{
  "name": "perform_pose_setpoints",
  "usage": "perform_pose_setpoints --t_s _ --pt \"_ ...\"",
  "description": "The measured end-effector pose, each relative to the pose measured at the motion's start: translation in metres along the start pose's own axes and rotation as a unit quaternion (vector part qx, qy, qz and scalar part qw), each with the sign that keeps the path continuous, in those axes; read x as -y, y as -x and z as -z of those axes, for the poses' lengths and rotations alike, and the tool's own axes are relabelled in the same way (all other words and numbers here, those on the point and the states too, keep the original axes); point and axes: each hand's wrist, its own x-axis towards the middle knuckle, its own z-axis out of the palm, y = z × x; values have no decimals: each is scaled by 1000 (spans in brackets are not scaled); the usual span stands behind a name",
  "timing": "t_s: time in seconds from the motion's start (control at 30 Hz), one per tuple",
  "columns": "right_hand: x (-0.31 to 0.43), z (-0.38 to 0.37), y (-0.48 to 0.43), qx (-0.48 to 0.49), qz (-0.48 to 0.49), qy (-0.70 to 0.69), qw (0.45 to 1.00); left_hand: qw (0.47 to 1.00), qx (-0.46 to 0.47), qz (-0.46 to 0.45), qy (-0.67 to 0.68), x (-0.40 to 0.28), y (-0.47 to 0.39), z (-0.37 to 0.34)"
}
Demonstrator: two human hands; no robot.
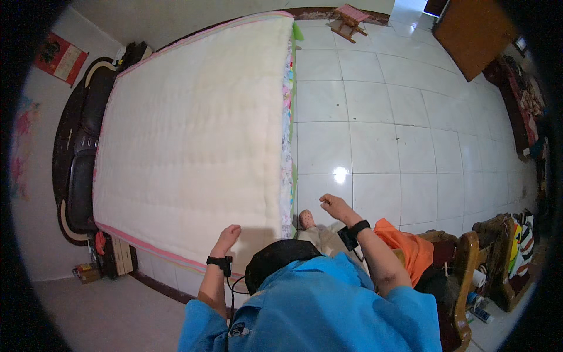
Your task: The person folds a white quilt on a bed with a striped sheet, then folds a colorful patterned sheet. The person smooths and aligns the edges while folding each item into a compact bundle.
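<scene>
A thick cream-white quilt (189,132) with a pink-edged layer beneath it lies spread over a bed. My left hand (228,237) is over the quilt's near part, its fingers curled and their inner side hidden. Whether it touches the quilt I cannot tell. Out past the bed's right edge, above the tiled floor, my right hand (336,207) has loosely bent fingers with nothing visible in them. Patterned bedding (286,176) shows below the quilt along that edge. Each wrist wears a black strap with a small device.
A black padded headboard (83,171) stands at the left. White floor tiles (374,149) stretch to the right. A small folding stool (350,22) stands by the far wall, near a brown door (475,37). Wooden chairs (466,268) and an orange cloth (407,251) are close on my right.
</scene>
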Motion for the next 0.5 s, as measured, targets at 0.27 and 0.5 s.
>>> perform_pose_setpoints --t_s 0.27,0.5 --pt "-6 44 -155 116 48 62 990 998 3 62 19 -39 -39 -2" --pt "9 53 -275 304 -57 -63 949 989 -82 112 57 -83 -61 -50"
